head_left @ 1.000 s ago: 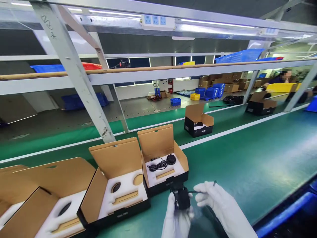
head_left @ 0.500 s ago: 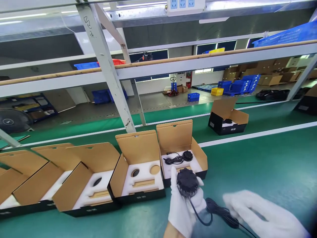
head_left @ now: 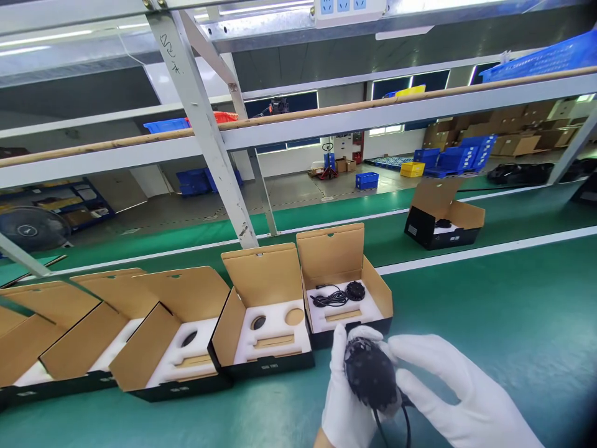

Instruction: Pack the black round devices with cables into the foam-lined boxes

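Lower now, the black device (head_left: 370, 373) sits cupped in the left hand (head_left: 342, 401) near an open box (head_left: 332, 255); blur hides whether the right hand (head_left: 480, 398), now alongside, pinches its cable (head_left: 408, 428). Cable handling seems underway, next needing steady support.

Heaps of bare green belt (head_left: 513, 298) out toward 2 o'clock from the black puck (head_left: 370, 375); open cartons (head_left: 268, 274) block 9 to 12.

- A green worktop (head_left: 522, 305) runs across in front of me, with a white strip (head_left: 489, 251) along it.
- Open boxes (head_left: 263, 274), black outside and brown inside, stand on it in a row.
- Past the strip, another open box (head_left: 436, 238) stands apart.
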A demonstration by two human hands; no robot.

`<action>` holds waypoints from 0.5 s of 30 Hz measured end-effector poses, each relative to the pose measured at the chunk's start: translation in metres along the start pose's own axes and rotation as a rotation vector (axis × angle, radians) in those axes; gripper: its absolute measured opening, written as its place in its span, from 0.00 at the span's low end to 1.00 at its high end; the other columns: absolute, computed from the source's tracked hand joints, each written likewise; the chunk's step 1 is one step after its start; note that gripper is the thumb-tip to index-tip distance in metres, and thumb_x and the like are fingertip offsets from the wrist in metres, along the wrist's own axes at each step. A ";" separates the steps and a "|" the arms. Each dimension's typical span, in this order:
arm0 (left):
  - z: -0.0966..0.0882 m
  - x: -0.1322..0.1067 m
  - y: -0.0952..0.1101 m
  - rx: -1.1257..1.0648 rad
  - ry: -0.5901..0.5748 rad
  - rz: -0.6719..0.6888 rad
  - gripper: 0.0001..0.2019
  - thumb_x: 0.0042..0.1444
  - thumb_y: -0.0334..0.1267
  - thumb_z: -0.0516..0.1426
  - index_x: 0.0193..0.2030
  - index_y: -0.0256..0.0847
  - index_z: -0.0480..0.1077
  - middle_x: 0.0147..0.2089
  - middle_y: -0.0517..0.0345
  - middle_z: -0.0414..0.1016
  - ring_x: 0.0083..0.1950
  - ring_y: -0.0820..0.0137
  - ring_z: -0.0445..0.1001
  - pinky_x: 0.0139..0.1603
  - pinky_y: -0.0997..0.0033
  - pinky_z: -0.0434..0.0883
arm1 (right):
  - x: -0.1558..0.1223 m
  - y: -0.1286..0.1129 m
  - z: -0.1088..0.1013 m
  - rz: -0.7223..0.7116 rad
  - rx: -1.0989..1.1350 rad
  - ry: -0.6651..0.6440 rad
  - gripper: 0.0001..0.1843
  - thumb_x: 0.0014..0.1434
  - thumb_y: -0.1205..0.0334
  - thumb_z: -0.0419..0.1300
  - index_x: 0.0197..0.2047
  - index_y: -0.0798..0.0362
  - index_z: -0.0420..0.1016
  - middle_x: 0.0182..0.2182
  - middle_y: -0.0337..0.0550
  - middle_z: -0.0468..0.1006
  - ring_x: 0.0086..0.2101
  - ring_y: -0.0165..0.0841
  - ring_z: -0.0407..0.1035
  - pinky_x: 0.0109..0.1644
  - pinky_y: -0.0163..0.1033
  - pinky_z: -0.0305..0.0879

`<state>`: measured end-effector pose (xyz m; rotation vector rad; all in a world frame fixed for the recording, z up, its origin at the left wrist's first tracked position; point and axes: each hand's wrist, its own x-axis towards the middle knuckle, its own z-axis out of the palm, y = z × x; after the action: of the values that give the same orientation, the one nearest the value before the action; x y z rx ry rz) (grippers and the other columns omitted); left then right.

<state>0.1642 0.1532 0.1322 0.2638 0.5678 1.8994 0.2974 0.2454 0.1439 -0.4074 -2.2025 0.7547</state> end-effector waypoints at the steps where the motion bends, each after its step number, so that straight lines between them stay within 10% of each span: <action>1: -0.005 0.000 -0.002 0.062 -0.017 0.040 0.27 0.66 0.63 0.48 0.42 0.40 0.75 0.35 0.54 0.75 0.36 0.70 0.72 0.40 0.72 0.70 | -0.002 0.003 0.000 0.049 0.000 -0.014 0.18 0.62 0.50 0.65 0.56 0.37 0.78 0.48 0.38 0.82 0.44 0.33 0.79 0.49 0.33 0.79; 7: -0.063 0.007 -0.035 0.843 -0.016 0.899 0.30 0.55 0.58 0.65 0.62 0.50 0.70 0.59 0.48 0.75 0.61 0.55 0.73 0.63 0.56 0.71 | -0.006 0.018 0.018 0.451 0.256 -0.187 0.50 0.45 0.46 0.74 0.69 0.44 0.67 0.63 0.49 0.72 0.58 0.49 0.72 0.59 0.45 0.75; 11: -0.078 -0.014 -0.038 0.728 0.198 0.647 0.42 0.33 0.52 0.77 0.58 0.49 0.74 0.59 0.43 0.76 0.65 0.40 0.69 0.68 0.41 0.68 | -0.003 0.027 0.027 0.549 0.582 -0.246 0.56 0.33 0.50 0.81 0.66 0.46 0.70 0.63 0.53 0.72 0.61 0.52 0.68 0.66 0.53 0.66; 15: -0.060 -0.049 -0.016 0.559 0.340 0.411 0.35 0.35 0.48 0.76 0.54 0.54 0.76 0.59 0.47 0.77 0.69 0.38 0.64 0.67 0.42 0.70 | 0.001 0.033 0.029 0.445 1.009 -0.323 0.58 0.33 0.33 0.77 0.65 0.45 0.70 0.55 0.53 0.78 0.58 0.52 0.71 0.66 0.57 0.63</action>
<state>0.1697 0.0977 0.0767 0.4461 1.3649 2.1601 0.2768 0.2599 0.1076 -0.2490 -1.6971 2.1334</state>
